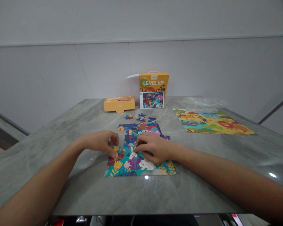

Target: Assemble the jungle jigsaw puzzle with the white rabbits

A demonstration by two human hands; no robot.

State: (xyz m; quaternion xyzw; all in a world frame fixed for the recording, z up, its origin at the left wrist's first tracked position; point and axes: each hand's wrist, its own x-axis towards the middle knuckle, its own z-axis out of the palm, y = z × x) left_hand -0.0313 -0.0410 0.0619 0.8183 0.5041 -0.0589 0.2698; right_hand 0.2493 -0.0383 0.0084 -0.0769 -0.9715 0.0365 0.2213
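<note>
A partly joined jigsaw puzzle lies flat on the table, showing white rabbits, flowers and leaves. At its left side, my left hand has curled fingers, with the thumb against a brown and orange puzzle piece; the fingertips partly hide how it is gripped. My right hand rests over the middle and right of the puzzle, fingers bent and apart, index fingertip touching beside a rabbit's ear. It covers part of the picture. Beyond the puzzle's upper edge are several loose pieces, and another piece sits at its upper left.
A picture card leans on an upright orange box at the back. Left of it lies a low orange box. A finished animal puzzle is on the right, with clear plastic wrap behind it. The grey table ends near me.
</note>
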